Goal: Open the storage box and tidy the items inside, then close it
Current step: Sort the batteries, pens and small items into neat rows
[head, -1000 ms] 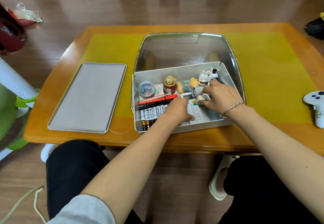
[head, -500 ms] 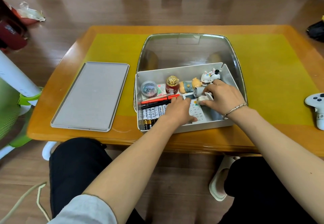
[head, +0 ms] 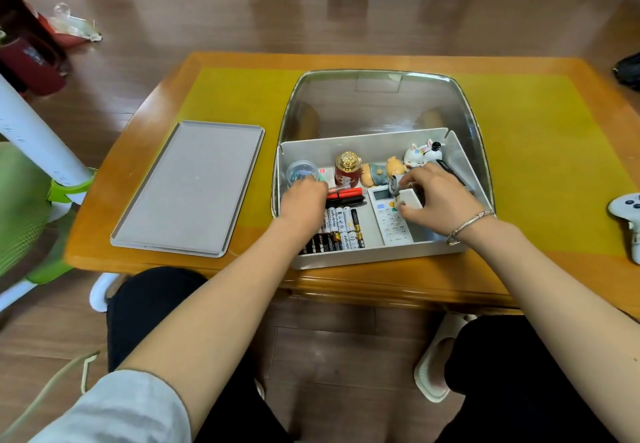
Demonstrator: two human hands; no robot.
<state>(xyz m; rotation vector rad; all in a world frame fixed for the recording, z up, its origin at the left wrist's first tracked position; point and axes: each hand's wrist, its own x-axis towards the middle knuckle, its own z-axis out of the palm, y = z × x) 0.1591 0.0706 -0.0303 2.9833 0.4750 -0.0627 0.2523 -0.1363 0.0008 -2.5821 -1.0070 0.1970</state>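
A: Fig. — change vs. prior frame?
B: Left hand [head: 304, 200] moved off remote [head: 390, 215] to pens [head: 346, 194]; fingers hidden, can't tell. Right hand [head: 437, 198] pinches white adapter [head: 410, 199]. Storage box [head: 374, 255] on desk, open; tidying ongoing.

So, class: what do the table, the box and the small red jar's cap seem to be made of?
Table: varnished wood, glossy orange rim with reflections. Box: matte pale plastic, likely, with thin moulded walls. Cap: shiny gold, metal or plated plastic; cannot tell which.
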